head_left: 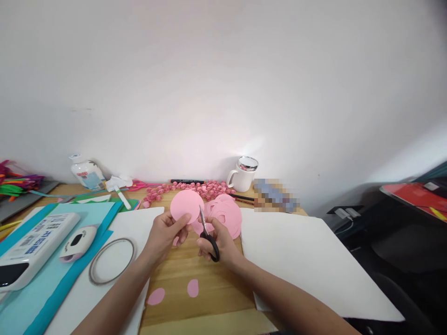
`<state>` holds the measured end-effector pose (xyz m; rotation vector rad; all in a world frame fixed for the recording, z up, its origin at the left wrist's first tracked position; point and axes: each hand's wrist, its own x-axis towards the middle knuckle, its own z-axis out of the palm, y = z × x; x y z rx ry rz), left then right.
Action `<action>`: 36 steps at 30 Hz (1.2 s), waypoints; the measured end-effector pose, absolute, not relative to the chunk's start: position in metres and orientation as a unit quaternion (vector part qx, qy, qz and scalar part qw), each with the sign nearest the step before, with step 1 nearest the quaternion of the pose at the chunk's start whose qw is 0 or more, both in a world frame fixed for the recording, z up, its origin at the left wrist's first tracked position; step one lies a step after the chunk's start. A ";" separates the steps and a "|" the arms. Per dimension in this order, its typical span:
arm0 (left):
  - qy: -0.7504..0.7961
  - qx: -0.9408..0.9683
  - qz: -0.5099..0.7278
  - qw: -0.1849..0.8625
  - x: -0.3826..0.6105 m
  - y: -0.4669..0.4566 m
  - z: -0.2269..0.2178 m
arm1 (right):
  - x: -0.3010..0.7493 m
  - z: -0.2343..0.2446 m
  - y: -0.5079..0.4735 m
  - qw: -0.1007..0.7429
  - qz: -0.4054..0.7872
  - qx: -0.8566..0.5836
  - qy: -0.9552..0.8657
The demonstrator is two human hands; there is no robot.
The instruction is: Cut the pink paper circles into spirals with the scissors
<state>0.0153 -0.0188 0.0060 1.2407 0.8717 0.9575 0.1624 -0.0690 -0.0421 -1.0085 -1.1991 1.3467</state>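
Note:
Between the thumb and fingers of my left hand [166,235] is a round pink paper disc [186,204], held up over the desk. My right hand [220,239] grips black-handled scissors [209,239], their blades pointing up beside the disc's right edge. I cannot tell whether the blades touch the paper. Behind my right hand lies a pile of pink paper discs [228,214]. Beyond it are many small rolled pink paper roses [209,190]. Two small pink paper pieces [193,288] rest on the wood nearer to me.
A white mug [242,174] with a shiny lid stands by the wall. White sheets [307,251] lie on the right. On the left are a roll of tape [111,260], teal paper [101,228], a white device [38,246] and a white bottle [87,173].

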 end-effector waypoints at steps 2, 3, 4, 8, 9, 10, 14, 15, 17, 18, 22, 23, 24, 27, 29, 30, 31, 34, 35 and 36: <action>0.394 0.549 0.414 0.610 0.015 -0.018 0.004 | 0.162 -0.041 -0.070 0.501 0.570 -0.417 -0.500; 0.400 0.553 0.414 0.603 0.015 -0.018 0.003 | 0.162 -0.040 -0.071 0.498 0.574 -0.415 -0.500; 0.405 0.556 0.414 0.596 0.015 -0.018 0.002 | 0.162 -0.039 -0.071 0.496 0.577 -0.413 -0.501; 0.432 0.584 0.399 0.560 0.015 -0.020 0.000 | 0.162 -0.035 -0.071 0.517 0.582 -0.394 -0.488; 0.436 0.592 0.393 0.551 0.015 -0.021 0.000 | 0.163 -0.034 -0.071 0.525 0.583 -0.388 -0.483; 0.439 0.599 0.389 0.545 0.015 -0.021 0.000 | 0.163 -0.033 -0.071 0.532 0.584 -0.382 -0.480; 0.437 0.608 0.385 0.539 0.016 -0.022 0.000 | 0.162 -0.031 -0.071 0.541 0.586 -0.372 -0.475; 0.437 0.608 0.385 0.539 0.016 -0.023 0.000 | 0.162 -0.031 -0.071 0.543 0.587 -0.369 -0.474; 0.437 0.608 0.386 0.539 0.016 -0.023 0.001 | 0.162 -0.031 -0.071 0.545 0.587 -0.366 -0.474; 0.437 0.608 0.387 0.538 0.016 -0.023 0.001 | 0.162 -0.032 -0.071 0.546 0.587 -0.365 -0.473; 0.439 0.605 0.389 0.539 0.016 -0.023 0.002 | 0.162 -0.032 -0.071 0.546 0.582 -0.371 -0.475; 0.440 0.605 0.388 0.538 0.016 -0.023 0.002 | 0.162 -0.032 -0.071 0.543 0.581 -0.375 -0.476; 0.440 0.606 0.388 0.537 0.016 -0.023 0.001 | 0.162 -0.032 -0.071 0.540 0.579 -0.380 -0.478; 0.438 0.607 0.390 0.537 0.015 -0.022 -0.001 | 0.163 -0.034 -0.071 0.533 0.576 -0.385 -0.485; 0.433 0.608 0.391 0.539 0.014 -0.021 -0.002 | 0.163 -0.035 -0.071 0.535 0.575 -0.382 -0.487; 0.431 0.608 0.390 0.541 0.014 -0.021 -0.002 | 0.163 -0.036 -0.071 0.535 0.575 -0.381 -0.488; 0.430 0.607 0.390 0.543 0.014 -0.021 -0.002 | 0.163 -0.036 -0.070 0.535 0.574 -0.381 -0.489; 0.427 0.598 0.394 0.552 0.014 -0.022 -0.001 | 0.163 -0.037 -0.070 0.529 0.565 -0.394 -0.496; 0.426 0.596 0.394 0.555 0.014 -0.022 0.000 | 0.163 -0.038 -0.070 0.527 0.561 -0.398 -0.498; 0.426 0.594 0.394 0.557 0.014 -0.022 0.000 | 0.163 -0.038 -0.070 0.527 0.558 -0.402 -0.500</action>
